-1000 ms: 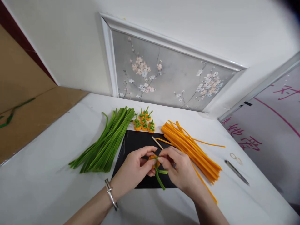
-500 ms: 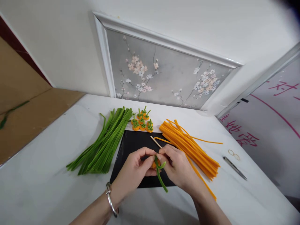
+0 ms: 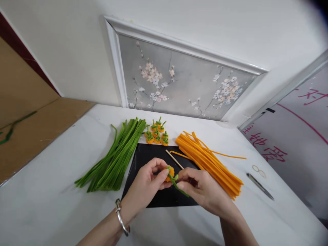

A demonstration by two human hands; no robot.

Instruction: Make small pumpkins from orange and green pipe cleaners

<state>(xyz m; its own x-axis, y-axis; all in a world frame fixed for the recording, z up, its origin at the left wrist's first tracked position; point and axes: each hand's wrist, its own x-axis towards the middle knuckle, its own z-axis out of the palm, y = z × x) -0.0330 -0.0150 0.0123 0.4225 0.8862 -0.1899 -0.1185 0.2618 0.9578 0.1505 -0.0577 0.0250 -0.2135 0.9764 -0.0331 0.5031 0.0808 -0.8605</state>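
Observation:
Between the thumb and fingers of my left hand (image 3: 151,176) is a small orange pipe-cleaner pumpkin (image 3: 169,173), partly covered by the fingertips. A green pipe cleaner (image 3: 174,181) is attached at its top, and its loose end trails down to the right. My right hand (image 3: 201,186) has its thumb and fingers closed on that green strand, just right of the pumpkin. Both hands are above a black mat (image 3: 143,153). A thin wooden stick (image 3: 174,159) lies on the mat behind my right hand.
A bundle of green pipe cleaners (image 3: 115,160) lies left, a bundle of orange ones (image 3: 210,164) right. Several finished small pumpkins (image 3: 156,133) stand behind the mat. Nail clippers (image 3: 260,186) and two thin rings (image 3: 258,171) lie far right. A framed flower panel (image 3: 179,75) backs the white table (image 3: 58,208).
My right hand has moved right and slightly down, away from my left fingertips. More of the orange pumpkin shows, and the green strand now runs toward my right hand.

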